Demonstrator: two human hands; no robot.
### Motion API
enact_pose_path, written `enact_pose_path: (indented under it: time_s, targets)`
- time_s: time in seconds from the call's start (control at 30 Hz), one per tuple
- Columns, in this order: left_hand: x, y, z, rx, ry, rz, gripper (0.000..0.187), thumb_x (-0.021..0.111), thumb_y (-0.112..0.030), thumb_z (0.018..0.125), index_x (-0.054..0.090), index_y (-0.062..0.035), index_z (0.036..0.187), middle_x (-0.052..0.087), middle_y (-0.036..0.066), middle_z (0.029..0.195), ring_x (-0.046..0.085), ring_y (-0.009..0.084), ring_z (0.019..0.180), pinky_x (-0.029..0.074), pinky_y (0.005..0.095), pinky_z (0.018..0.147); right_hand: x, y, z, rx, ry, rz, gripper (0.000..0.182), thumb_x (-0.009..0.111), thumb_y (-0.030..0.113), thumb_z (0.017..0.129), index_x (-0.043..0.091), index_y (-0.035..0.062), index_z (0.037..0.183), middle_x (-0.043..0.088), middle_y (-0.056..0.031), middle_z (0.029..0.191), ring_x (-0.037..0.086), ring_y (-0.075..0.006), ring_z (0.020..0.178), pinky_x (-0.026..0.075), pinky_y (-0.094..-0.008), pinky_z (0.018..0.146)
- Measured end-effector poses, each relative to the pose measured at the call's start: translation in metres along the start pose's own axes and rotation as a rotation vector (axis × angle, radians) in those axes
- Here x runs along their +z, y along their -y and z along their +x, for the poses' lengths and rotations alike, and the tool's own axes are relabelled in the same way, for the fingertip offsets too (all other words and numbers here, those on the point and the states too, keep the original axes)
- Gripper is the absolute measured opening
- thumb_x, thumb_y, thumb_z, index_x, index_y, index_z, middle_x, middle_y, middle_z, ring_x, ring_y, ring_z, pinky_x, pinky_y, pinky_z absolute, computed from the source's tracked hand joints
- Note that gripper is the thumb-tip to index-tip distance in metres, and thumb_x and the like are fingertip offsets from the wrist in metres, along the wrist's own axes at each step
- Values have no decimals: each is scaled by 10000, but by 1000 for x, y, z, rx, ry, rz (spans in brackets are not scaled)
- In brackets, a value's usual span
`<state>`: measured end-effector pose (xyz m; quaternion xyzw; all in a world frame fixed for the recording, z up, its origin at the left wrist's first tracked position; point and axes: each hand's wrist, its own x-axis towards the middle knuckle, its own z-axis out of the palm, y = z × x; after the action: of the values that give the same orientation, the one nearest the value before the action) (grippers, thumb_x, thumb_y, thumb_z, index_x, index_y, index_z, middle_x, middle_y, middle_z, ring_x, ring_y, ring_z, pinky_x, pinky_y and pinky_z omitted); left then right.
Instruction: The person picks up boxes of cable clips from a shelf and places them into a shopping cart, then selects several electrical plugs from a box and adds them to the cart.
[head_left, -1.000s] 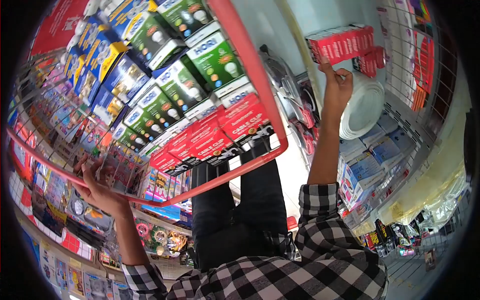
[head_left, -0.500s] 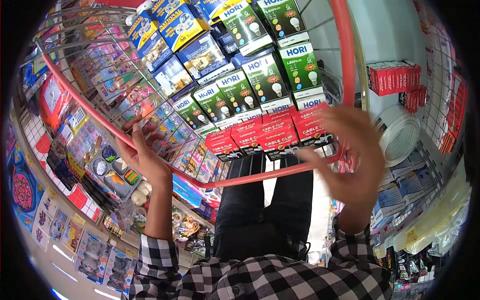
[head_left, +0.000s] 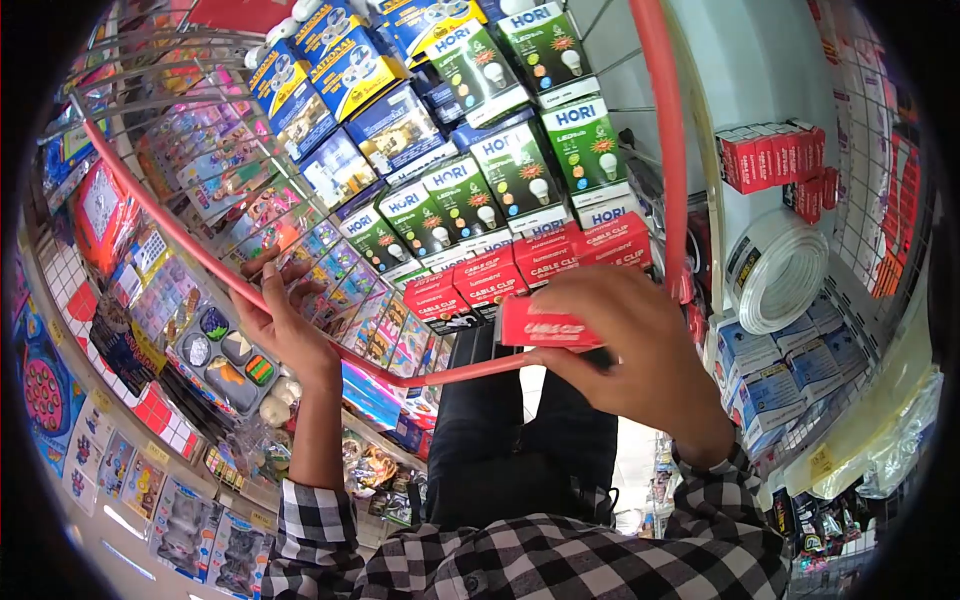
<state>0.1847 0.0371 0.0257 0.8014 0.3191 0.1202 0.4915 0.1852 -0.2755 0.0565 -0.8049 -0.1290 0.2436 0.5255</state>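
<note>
At near right, the right hand point(head_left: 640, 350) grips a red box point(head_left: 530, 326); the left hand point(head_left: 292, 335) holds the basket rim point(head_left: 465, 371), likely for steadiness.

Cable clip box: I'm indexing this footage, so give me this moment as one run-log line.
right hand: holding red cable clip box | left hand: at basket's red rim | in basket: green HORI boxes

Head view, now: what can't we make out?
All in the head view:
- Red box: its right end is covered by the right hand; its small print is blurred.
- Left hand: how firmly it holds can't be told; basket wires cross in front of the fingers.
- Top blue boxes: cut off by the upper edge.
- Price tags: too small to read.
</note>
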Motion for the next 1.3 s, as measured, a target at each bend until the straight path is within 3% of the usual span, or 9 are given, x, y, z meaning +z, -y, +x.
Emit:
enact_pose_path:
  time_s: [0.03,0.17,0.3,0.47,0.53,0.63,0.87,1.07,1.3]
  targets:
    - [1,0,-1,-16,-6,4,176,529,-151,999,529,-22,1119,627,120,1092,656,166,809,534,287,577,-9,4,1,72,-92,181,508,854,64,720,603,25,1160,662,-120,1101,663,-224,1012,548,-380,853]
    - [7,-1,-2,-35,-59,19,239,545,-225,992,560,-50,1153,671,91,879,634,148,595,428,221,517,-31,-8,-14,116,-422,566,520,849,18,738,587,-15,1186,685,-130,1074,675,-181,1009,549,-291,845]
    - [0,5,0,-64,-35,0,227,541,-218,993,553,-60,1155,661,96,860,610,135,635,488,239,531,-46,-18,-25,149,-610,580,532,845,-13,725,578,-25,1185,688,-126,1079,670,-174,1019,547,-305,865]
    - [-10,14,6,-52,12,19,251,515,-204,996,536,-57,1198,644,96,1076,638,182,819,531,319,599,-62,-47,-59,120,-899,783,481,777,-19,766,567,-41,1198,678,-111,1072,659,-166,982,525,-283,869]
    - [-8,13,5,-24,15,28,248,508,-200,997,523,-60,1201,634,90,1125,635,183,837,525,319,602,-72,-62,-72,245,-1129,608,492,738,100,815,536,-71,1230,619,-136,1198,628,-131,970,496,-261,861]
    - [-7,9,4,-14,15,61,237,495,-193,999,512,-62,1195,621,86,1163,632,179,857,512,317,596,-94,-99,-106,410,-1233,305,478,748,122,822,543,-56,1217,623,-114,1161,616,-143,988,471,-266,902]
    - [-10,12,7,-14,47,56,236,503,-196,999,515,-61,1192,636,87,1140,643,175,850,510,300,611,-119,-179,-126,497,-1236,0,483,819,217,793,587,-16,1147,634,-83,1050,603,-150,957,493,-294,851]
    - [-2,6,2,-16,9,45,208,492,-198,1011,527,-43,1144,610,97,1128,620,161,810,505,282,589,-121,-208,-109,700,-1149,-267,472,816,223,782,604,34,1159,642,-85,1091,613,-188,948,485,-321,852]
    - [-3,7,3,12,22,78,205,485,-197,1014,522,-39,1139,609,99,1133,624,164,806,511,279,586,-126,-230,-101,612,-1081,-591,454,792,219,780,611,59,1165,626,-127,1113,629,-287,990,494,-380,870]
